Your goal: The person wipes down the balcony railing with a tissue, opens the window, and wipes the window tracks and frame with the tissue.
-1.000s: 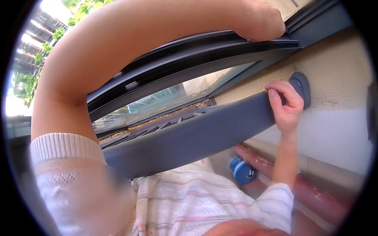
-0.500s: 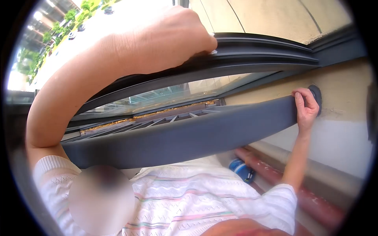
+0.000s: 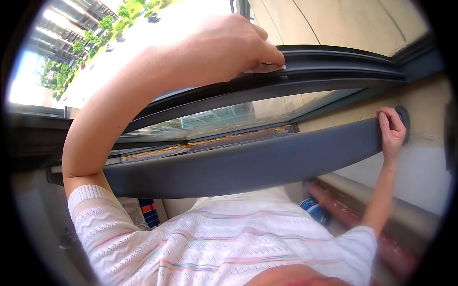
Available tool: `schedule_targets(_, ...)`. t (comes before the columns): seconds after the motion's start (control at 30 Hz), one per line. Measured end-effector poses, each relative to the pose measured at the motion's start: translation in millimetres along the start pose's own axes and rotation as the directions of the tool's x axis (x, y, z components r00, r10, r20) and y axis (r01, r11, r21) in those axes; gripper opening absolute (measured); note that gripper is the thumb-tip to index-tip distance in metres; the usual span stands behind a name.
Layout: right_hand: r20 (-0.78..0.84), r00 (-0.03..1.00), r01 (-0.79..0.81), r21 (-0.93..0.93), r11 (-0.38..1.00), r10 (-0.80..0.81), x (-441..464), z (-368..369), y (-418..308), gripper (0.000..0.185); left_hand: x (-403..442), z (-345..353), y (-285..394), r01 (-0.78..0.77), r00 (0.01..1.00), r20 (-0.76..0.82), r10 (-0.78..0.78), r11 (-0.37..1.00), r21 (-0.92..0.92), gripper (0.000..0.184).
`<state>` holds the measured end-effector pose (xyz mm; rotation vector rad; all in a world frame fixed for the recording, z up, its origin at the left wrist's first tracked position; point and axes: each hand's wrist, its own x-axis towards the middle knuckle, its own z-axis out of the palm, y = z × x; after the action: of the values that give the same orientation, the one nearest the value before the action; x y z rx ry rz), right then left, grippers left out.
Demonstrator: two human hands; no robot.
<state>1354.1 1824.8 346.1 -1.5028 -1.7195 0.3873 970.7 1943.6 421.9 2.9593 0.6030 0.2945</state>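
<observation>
My left hand (image 3: 238,50) reaches over to the dark window track (image 3: 343,62). Its fingers are pinched on a white piece of cloth or tissue (image 3: 267,68), pressed against the track's ridges; most of the white piece is hidden under the hand. Lower down, a wide dark grey handrail (image 3: 248,159) crosses in front of my body. At its right end, beside the wall, my right hand (image 3: 392,133) is closed over the rail's upper edge, thumb on the near side.
Below the track is a glass pane (image 3: 224,117), with a ledge of yellowish crumbly material (image 3: 200,140) behind the rail. A reddish pipe (image 3: 334,207) and a blue container (image 3: 314,209) are low at right. Outside, far below, are trees (image 3: 90,43) and parked cars.
The view has shifted, so the rail and track sit farther right. My left hand has slid slightly right along the track, showing more of the white piece. My right hand keeps its hold.
</observation>
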Motion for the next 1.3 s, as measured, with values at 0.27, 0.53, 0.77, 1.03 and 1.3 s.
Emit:
schedule_targets(0.27, -0.016, 0.999, 0.029, -0.015, 0.999, -0.029, -1, 1, -1, 0.006, 6, -9, 19, 0.117, 0.934, 0.279, -0.222, 0.930, 0.348, 0.021)
schedule_targets(0.53, 0.011, 0.999, 0.030, 0.004, 1.000, -0.031, -3, -2, 6, 0.007, -37, -45, -4, 0.251, 0.967, 0.006, -0.253, 0.958, -0.139, 0.010)
schedule_targets(0.77, -0.003, 1.000, 0.025, 0.044, 0.999, -0.025, 0, 0, 8, 0.006, -67, -35, -31, 0.249, 0.931, -0.088, -0.354, 0.793, -0.556, 0.015)
schedule_targets(1.03, 0.006, 1.000, 0.028, 0.019, 0.999, -0.028, -2, 0, 11, 0.007, -94, -30, -57, 0.309, 0.851, -0.062, -0.522, 0.591, -0.745, 0.015)
schedule_targets(1.3, 0.007, 1.000, 0.027, 0.031, 0.999, -0.027, -4, -1, 19, 0.007, -98, -14, -51, 0.247, 0.833, -0.096, -0.545, 0.522, -0.816, 0.016)
